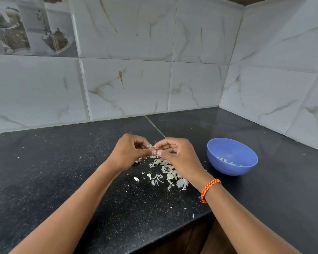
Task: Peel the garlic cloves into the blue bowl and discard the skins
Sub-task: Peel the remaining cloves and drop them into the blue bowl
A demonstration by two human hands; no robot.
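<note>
Pinching one garlic clove (153, 147) between the fingertips, left hand (130, 153) and right hand (176, 153) meet above the skins (167, 173) on the counter (44, 171), beside the blue bowl (232, 158).

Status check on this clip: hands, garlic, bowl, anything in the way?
Left hand and right hand pinch one garlic clove. Round blue plastic bowl holds some peeled cloves. Papery white skins litter black counter. Nothing blocking.

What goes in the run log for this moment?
step: peeling | left hand and right hand: pinch garlic clove | skins: on counter | blue bowl: few peeled cloves
</note>
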